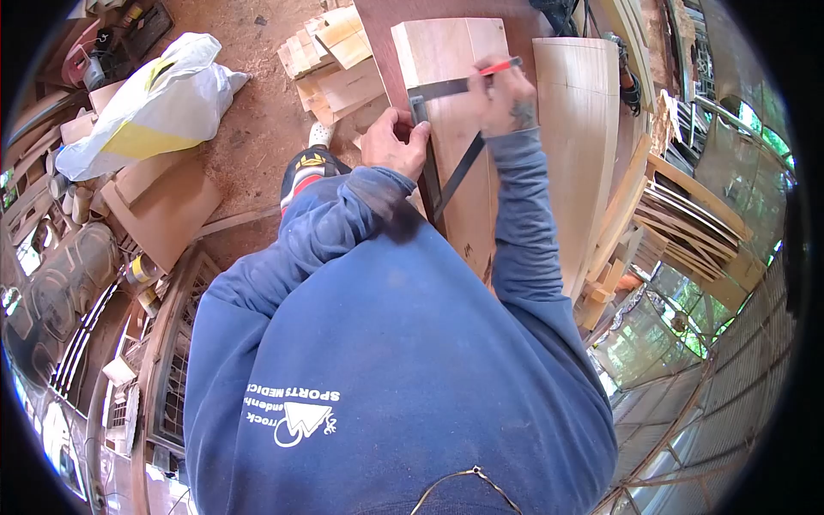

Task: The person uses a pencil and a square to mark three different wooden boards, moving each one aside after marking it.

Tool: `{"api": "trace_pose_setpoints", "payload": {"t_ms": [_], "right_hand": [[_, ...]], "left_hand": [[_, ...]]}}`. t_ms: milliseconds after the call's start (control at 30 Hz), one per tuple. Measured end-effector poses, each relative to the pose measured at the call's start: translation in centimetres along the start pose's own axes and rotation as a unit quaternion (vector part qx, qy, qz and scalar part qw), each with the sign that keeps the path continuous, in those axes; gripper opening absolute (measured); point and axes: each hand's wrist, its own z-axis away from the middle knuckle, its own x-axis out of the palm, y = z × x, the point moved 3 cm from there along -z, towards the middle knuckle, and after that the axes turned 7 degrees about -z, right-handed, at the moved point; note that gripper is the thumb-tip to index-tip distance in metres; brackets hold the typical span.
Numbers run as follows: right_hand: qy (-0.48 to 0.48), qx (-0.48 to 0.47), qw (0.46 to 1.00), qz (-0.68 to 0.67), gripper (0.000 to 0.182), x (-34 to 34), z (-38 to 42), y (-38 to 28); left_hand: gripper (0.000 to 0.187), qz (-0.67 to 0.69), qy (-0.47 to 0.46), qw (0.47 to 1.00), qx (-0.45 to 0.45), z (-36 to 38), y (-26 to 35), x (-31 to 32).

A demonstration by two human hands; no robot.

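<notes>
In the head view, my left hand (396, 144) is closed at the near-left edge of a pale wooden board (455, 56), its thumb and fingers against the stock of a try square (442, 88). The square's dark blade lies across the board. My right hand (504, 96) grips a red pencil (512, 63) just above the board, beside the blade's far end; the pencil's tip is hidden by the hand. A second dark flat strip (463, 172) slants over the board below the blade, partly hidden by the right wrist.
A second long pale board (577, 112) lies to the right. Wood offcuts (339, 64) are piled on the dusty floor, near a white and yellow sack (163, 99). Stacked thin slats (691, 219) stand at the right, and a brown panel (163, 206) leans at the left.
</notes>
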Motion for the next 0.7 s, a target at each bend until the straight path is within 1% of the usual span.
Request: {"api": "trace_pose_setpoints", "payload": {"t_ms": [67, 100, 167, 200, 267, 300, 333, 367, 433, 467, 533, 567, 600, 667, 700], "right_hand": [[0.005, -0.026, 1.0, -0.008, 0.014, 1.2, 0.3, -3.2], [0.023, -0.04, 0.998, -0.042, 0.015, 2.5, -0.3, -3.4], [0.022, -0.045, 0.995, -0.085, 0.016, 3.2, 0.1, -4.3], [0.045, -0.08, 0.99, -0.103, 0.006, 3.6, 0.2, -4.5], [0.004, -0.03, 0.988, -0.153, 0.009, 3.9, 0.4, -5.2], [-0.013, -0.006, 0.984, -0.178, 0.01, 3.9, 0.6, -5.5], [0.002, 0.013, 0.977, -0.211, 0.01, 3.7, 0.9, -5.6], [0.058, 0.027, 0.964, -0.258, 0.01, 3.2, 1.2, -5.2], [0.165, 0.054, 0.92, -0.351, 0.009, 1.8, 2.3, -3.7], [0.188, 0.145, 0.903, -0.358, 0.01, 0.3, 3.5, -2.3], [0.266, 0.169, 0.882, -0.35, 0.015, -2.8, 5.7, -0.4], [0.281, 0.177, 0.882, -0.333, 0.018, -4.1, 7.5, 1.1], [0.298, 0.188, 0.881, -0.315, 0.021, -5.3, 9.6, 2.7], [0.32, 0.262, 0.863, -0.291, 0.025, -7.8, 14.4, 4.8], [0.371, 0.264, 0.854, -0.253, 0.024, -8.7, 17.3, 6.0]], "left_hand": [[0.022, -0.019, -0.001, 1.0, -0.001, 0.3, 0.2, -0.4], [0.022, -0.028, 0.014, 0.999, 0.023, -0.8, -0.1, -0.5], [0.022, -0.017, 0.017, 0.999, 0.034, -0.6, -0.5, 0.3], [0.024, -0.004, 0.019, 0.999, 0.031, -0.4, -0.7, 0.5], [0.026, 0.019, 0.026, 0.999, 0.031, -0.4, -1.0, 0.7], [0.027, 0.007, 0.023, 0.999, 0.029, -0.4, -1.1, 0.7], [0.027, -0.006, 0.019, 0.999, 0.028, -0.5, -1.1, 0.7], [0.027, -0.017, 0.016, 0.999, 0.029, -0.7, -0.9, 0.6], [0.026, -0.015, 0.021, 0.999, 0.033, -0.7, -0.5, 0.5], [0.026, -0.016, 0.019, 0.999, 0.035, -0.5, -0.5, 0.5], [0.027, 0.028, 0.008, 0.999, 0.023, -0.8, -1.4, 1.1], [0.027, 0.047, -0.001, 0.999, 0.018, -0.9, -1.8, 1.3], [0.027, 0.016, -0.006, 0.999, 0.03, -1.0, -1.8, 1.2], [0.025, 0.078, -0.033, 0.996, 0.021, -1.9, -2.7, 1.4], [0.024, 0.107, -0.049, 0.993, 0.013, -2.4, -3.4, 1.4]]}}
